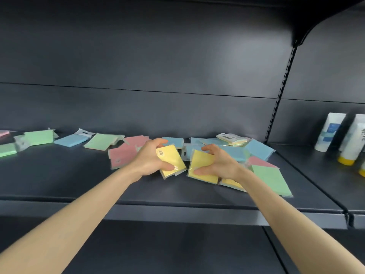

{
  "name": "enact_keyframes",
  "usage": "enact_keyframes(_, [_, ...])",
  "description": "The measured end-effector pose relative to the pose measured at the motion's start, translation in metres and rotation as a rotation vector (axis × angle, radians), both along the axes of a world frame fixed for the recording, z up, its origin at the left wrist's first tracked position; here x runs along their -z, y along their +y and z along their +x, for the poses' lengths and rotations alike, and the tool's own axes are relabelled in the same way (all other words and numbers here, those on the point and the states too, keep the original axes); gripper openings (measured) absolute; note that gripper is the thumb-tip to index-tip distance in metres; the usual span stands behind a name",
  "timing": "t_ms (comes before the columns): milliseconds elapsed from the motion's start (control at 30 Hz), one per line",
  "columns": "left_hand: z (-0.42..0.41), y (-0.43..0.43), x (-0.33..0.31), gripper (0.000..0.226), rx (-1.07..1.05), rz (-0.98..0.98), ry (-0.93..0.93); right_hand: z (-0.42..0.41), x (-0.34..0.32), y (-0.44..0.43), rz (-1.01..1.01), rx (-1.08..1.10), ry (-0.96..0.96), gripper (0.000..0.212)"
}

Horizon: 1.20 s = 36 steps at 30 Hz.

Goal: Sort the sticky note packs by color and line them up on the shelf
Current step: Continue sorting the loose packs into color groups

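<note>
Yellow: 2 gripped — left hand (150,159) curls round left yellow pack (172,160) | right hand (222,165) round right yellow pack (203,166)

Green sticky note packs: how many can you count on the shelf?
4 green packs: two far left, one left of centre, one front right. Others may be hidden.
</note>
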<state>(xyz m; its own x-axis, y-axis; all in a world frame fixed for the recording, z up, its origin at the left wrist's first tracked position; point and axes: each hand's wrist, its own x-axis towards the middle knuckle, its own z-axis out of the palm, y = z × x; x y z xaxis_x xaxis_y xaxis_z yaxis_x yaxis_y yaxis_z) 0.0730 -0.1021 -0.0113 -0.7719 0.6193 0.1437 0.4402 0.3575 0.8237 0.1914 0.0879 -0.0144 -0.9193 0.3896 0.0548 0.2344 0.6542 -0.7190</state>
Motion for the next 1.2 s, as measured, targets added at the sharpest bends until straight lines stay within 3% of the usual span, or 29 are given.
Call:
enact_keyframes(100, [-0.004,0.002,-0.007,0.072,-0.011,0.074,-0.036,-0.004,-0.008,0.009,-0.021,0.035,0.084,0.072])
enact_keyframes(233, [-0.013,0.014,-0.02,0.062,0.01,0.142,-0.002,-0.01,-0.02,0.022,0.019,0.105,0.209,0.04])
enact_keyframes(333, [-0.024,0.03,-0.025,0.053,-0.008,0.196,0.018,-0.014,-0.028,0.036,0.021,0.157,0.255,0.029])
enact_keyframes(767, [-0.067,0.117,-0.027,0.043,0.057,0.225,-0.036,-0.048,-0.047,0.093,0.057,0.235,0.313,0.027])
enact_keyframes(1067, [-0.075,0.154,-0.034,0.019,0.118,0.33,-0.175,-0.077,-0.052,0.141,0.044,0.063,0.251,0.024])
enact_keyframes(1200, [-0.07,0.171,-0.037,0.019,0.147,0.318,-0.171,-0.083,-0.05,0.158,-0.003,-0.044,0.216,0.019])
